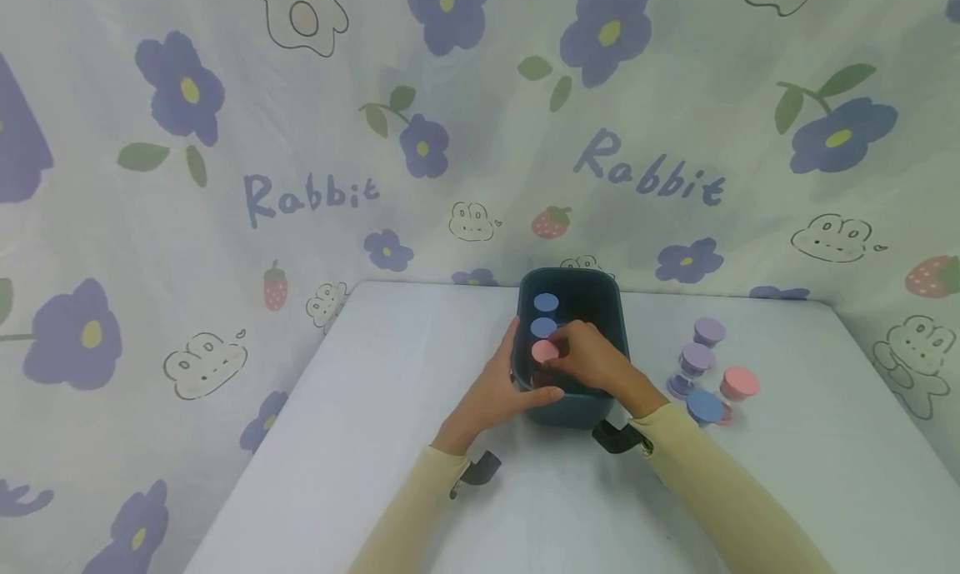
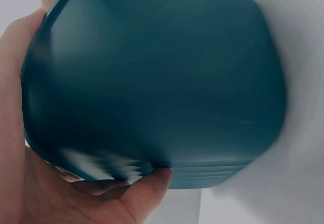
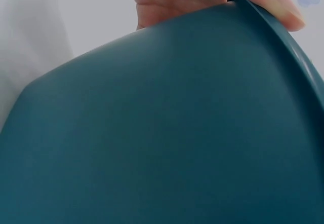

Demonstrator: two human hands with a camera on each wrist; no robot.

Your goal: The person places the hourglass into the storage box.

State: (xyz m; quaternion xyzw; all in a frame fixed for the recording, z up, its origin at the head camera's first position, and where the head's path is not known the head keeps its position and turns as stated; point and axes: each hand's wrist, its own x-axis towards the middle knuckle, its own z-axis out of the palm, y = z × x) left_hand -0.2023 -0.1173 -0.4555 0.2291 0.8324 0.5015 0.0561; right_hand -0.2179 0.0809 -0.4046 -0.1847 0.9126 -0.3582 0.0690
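A dark teal plastic bin (image 1: 568,411) stands on the table, its near wall filling both the left wrist view and the right wrist view. My left hand (image 1: 491,397) grips the bin's left near side, thumb over the rim and fingers along the outer wall. Inside the bin, my right hand (image 1: 591,359) pinches a pink-capped sand timer (image 1: 544,352) near the left wall. Its lower part is hidden. Two blue-capped sand timers, one nearer (image 1: 543,328) and one farther (image 1: 546,302), stand in a row beyond it. The right wrist view does not show the right hand's fingers.
Right of the bin, several sand timers stand on the white table (image 1: 360,441): two purple ones (image 1: 697,358), a pink one (image 1: 739,382) and a blue one (image 1: 705,407). A patterned cloth (image 1: 480,124) hangs behind the table and along its left side.
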